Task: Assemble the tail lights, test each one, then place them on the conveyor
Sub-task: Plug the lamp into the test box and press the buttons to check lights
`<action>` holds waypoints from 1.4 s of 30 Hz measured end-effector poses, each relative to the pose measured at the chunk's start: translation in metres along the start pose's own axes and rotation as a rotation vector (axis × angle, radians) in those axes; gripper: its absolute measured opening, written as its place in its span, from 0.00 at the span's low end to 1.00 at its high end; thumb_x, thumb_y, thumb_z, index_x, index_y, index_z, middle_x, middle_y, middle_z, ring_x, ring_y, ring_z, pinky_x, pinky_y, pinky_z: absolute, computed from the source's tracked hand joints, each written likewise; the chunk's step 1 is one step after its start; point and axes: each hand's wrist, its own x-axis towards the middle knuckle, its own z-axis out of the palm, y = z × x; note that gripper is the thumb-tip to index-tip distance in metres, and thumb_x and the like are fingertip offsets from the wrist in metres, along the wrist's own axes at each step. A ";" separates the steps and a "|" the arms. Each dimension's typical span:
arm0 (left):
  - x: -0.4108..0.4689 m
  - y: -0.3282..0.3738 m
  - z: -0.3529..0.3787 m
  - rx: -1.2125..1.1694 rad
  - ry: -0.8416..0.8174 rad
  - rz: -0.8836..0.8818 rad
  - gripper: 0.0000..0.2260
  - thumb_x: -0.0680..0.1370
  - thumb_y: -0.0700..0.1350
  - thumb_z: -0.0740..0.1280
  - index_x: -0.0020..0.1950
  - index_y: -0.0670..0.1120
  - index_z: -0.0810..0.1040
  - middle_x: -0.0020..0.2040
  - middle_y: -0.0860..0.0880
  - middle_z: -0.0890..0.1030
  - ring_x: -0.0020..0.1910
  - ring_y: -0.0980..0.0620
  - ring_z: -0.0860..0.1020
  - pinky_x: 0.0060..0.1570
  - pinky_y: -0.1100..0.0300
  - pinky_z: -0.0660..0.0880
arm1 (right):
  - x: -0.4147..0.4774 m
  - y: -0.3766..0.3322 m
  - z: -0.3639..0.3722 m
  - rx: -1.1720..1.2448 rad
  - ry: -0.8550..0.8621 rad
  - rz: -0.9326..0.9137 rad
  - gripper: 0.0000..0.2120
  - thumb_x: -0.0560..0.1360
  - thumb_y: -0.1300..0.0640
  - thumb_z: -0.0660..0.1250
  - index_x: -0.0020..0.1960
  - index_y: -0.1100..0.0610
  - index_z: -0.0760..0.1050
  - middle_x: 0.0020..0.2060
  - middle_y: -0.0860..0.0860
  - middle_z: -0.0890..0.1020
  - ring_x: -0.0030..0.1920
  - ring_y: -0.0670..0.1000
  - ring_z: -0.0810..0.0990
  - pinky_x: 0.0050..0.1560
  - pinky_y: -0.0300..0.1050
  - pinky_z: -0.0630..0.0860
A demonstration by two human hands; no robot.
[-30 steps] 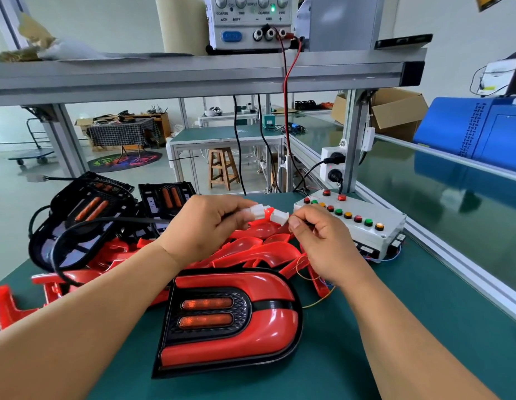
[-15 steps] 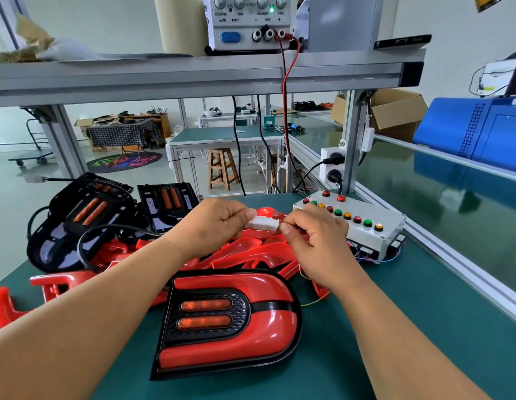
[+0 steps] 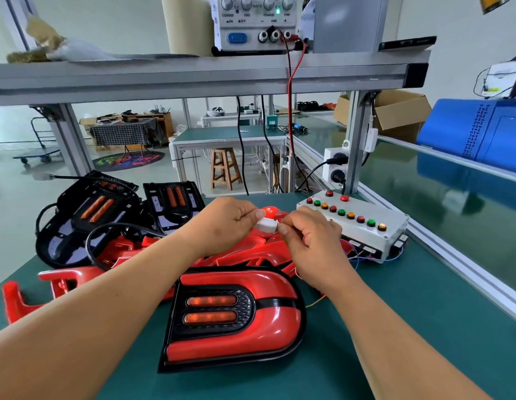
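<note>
Tail lights are judged mostly unfinished. None is seen on the conveyor [image 3: 441, 203], taken to be the long green belt along the right of the frame, so the placing step is left entirely. On the green bench [image 3: 409, 327] one assembled tail light [image 3: 233, 319] is laid flat at lower centre, with a red lens fitted over a black housing; whether its amber bars are lit cannot be told. Left of centre, bare black housings [image 3: 89, 215] are stacked. A heap of loose red lenses [image 3: 251, 252] is spread between them and the assembled unit, so further assembly is judged to be outstanding. A test box [image 3: 355, 223] with a row of coloured buttons is set right of centre, just beside the heap. Above the heap, the left hand [image 3: 225, 226] and right hand [image 3: 311, 241] are held close together at mid-frame. Each is curled, and one end of a white connector [image 3: 267, 225] is pinched between the thumb and fingertips of each. The halves are seen touching; whether they are fully seated cannot be told. Testing of this unit is therefore judged barely begun, with no button being touched.
</note>
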 end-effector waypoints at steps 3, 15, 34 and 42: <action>-0.012 -0.008 -0.006 0.039 -0.078 -0.092 0.14 0.81 0.57 0.59 0.43 0.52 0.79 0.34 0.57 0.78 0.33 0.64 0.75 0.36 0.70 0.70 | 0.001 0.006 0.002 -0.040 -0.006 0.009 0.08 0.79 0.51 0.63 0.42 0.48 0.73 0.39 0.44 0.73 0.48 0.46 0.69 0.48 0.47 0.56; -0.152 -0.057 -0.013 -0.202 -0.306 -0.103 0.59 0.52 0.76 0.72 0.71 0.74 0.36 0.73 0.74 0.40 0.75 0.68 0.43 0.74 0.53 0.53 | 0.015 0.041 0.012 -0.430 0.015 0.206 0.12 0.76 0.42 0.63 0.41 0.47 0.66 0.39 0.42 0.72 0.50 0.51 0.72 0.49 0.51 0.59; -0.135 -0.071 0.007 -0.206 -0.169 -0.163 0.62 0.58 0.64 0.78 0.67 0.73 0.26 0.66 0.78 0.41 0.69 0.64 0.60 0.62 0.73 0.61 | 0.076 0.072 0.029 -0.793 -0.490 0.288 0.46 0.70 0.23 0.41 0.71 0.55 0.65 0.75 0.52 0.63 0.73 0.61 0.55 0.70 0.58 0.58; -0.135 -0.077 0.010 -0.209 -0.134 -0.139 0.62 0.57 0.66 0.77 0.67 0.73 0.27 0.69 0.77 0.41 0.73 0.66 0.54 0.67 0.70 0.57 | 0.073 0.074 0.037 -0.797 -0.462 0.310 0.46 0.71 0.23 0.41 0.75 0.55 0.61 0.75 0.53 0.62 0.73 0.61 0.55 0.71 0.59 0.57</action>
